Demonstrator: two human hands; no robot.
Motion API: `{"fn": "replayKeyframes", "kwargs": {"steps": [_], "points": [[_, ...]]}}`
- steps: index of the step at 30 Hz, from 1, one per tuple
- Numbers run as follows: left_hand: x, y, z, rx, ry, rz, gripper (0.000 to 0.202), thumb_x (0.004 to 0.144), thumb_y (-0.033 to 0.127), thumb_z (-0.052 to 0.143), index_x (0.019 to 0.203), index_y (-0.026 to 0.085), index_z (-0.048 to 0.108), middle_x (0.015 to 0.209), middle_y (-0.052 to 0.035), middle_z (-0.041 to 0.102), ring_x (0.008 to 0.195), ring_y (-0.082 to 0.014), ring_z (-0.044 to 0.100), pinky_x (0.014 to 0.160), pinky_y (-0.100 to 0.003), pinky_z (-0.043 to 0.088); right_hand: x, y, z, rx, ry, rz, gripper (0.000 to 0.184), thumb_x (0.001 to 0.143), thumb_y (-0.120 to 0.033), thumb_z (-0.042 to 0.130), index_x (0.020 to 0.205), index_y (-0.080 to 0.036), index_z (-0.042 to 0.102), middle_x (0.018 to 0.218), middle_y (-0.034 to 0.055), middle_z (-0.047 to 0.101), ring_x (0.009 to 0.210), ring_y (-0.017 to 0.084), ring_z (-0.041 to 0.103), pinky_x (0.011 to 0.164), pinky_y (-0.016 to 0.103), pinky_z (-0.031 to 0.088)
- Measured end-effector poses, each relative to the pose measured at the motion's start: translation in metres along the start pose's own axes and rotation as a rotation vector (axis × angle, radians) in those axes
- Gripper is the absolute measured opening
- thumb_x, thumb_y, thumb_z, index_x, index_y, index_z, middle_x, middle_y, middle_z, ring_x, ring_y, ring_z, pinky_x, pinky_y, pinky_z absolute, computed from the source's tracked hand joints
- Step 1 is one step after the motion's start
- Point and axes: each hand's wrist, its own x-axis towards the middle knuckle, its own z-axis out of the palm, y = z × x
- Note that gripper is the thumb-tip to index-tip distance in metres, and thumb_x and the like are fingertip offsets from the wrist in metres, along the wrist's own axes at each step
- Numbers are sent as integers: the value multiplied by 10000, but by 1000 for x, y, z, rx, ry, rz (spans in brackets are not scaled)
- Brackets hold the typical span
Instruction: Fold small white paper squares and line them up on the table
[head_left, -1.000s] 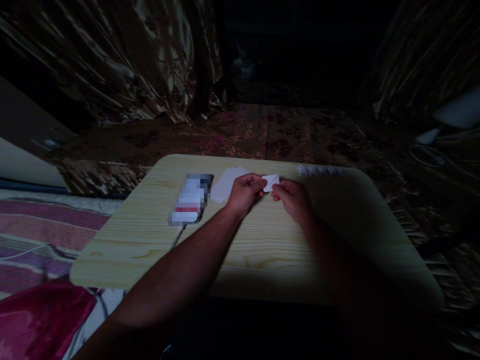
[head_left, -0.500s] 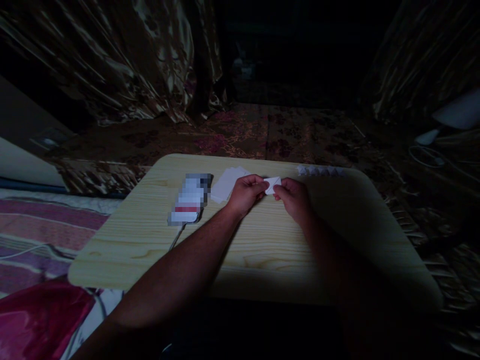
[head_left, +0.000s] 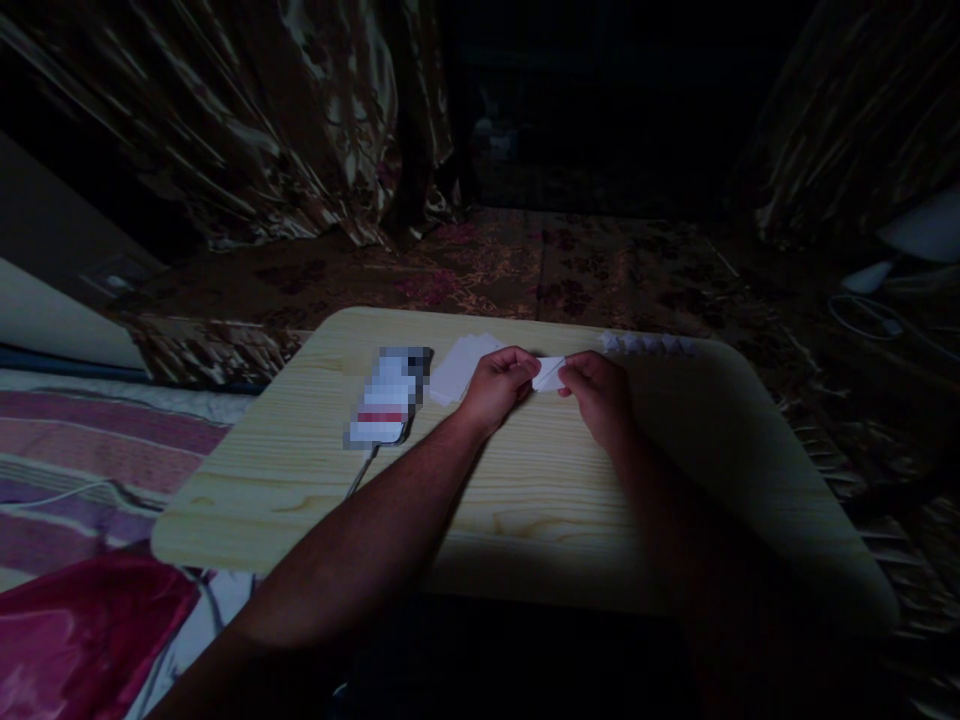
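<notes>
A small folded piece of white paper (head_left: 547,373) is pinched between both hands just above the light wooden table (head_left: 525,480). My left hand (head_left: 496,385) grips its left end with closed fingers. My right hand (head_left: 598,392) pinches its right end. A small stack of white paper slips (head_left: 459,366) lies on the table just left of my left hand. A row of several small folded white paper pieces (head_left: 646,343) sits along the far edge, behind my right hand.
A phone (head_left: 388,398) with a cable lies on the table left of the paper stack. A striped mattress (head_left: 90,450) and a red cloth (head_left: 82,630) are at the left. Patterned carpet and curtains surround the table in dim light.
Both hands have stayed on the small paper, with fingers shifting slightly along it. The view has drifted a little to the left and down, so everything sits slightly further right.
</notes>
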Motion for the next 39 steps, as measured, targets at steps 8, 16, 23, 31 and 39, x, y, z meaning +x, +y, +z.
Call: {"fn": "replayKeyframes", "kwargs": {"steps": [8,16,23,31,39], "points": [[0,0,-1,15,-46,-24,299,683,402,802,656,171,614,487,32,484,430,-72,374,456,-241,213,0,3,0,-24,-53,-105,333,791,-356,686,1088,-207,661,824,12,708,719,162,657,632,281,532],[1,-3,-3,37,-40,-5,296,713,401,787,658,171,608,516,28,501,450,-77,388,460,-241,234,-3,-1,0,-61,-70,-142,229,824,-339,659,1013,-222,715,773,4,711,656,151,635,612,277,500],[2,-3,-2,10,-2,-23,303,727,429,768,690,167,620,577,8,559,483,-89,437,466,-235,279,-2,4,1,-47,-83,-139,212,777,-308,691,964,-211,715,803,11,733,679,153,656,648,281,510],[3,-4,-2,-26,-22,-30,283,710,388,779,687,159,616,604,3,593,505,-89,473,500,-234,319,-4,4,3,7,-124,-164,232,774,-275,706,999,-222,712,906,24,758,773,162,691,693,280,541],[2,0,1,-19,8,-16,314,700,395,796,658,149,605,546,43,547,469,-57,411,486,-217,300,-5,9,3,-48,-179,-208,184,821,-291,697,987,-224,739,871,25,770,785,174,708,705,286,557]]}}
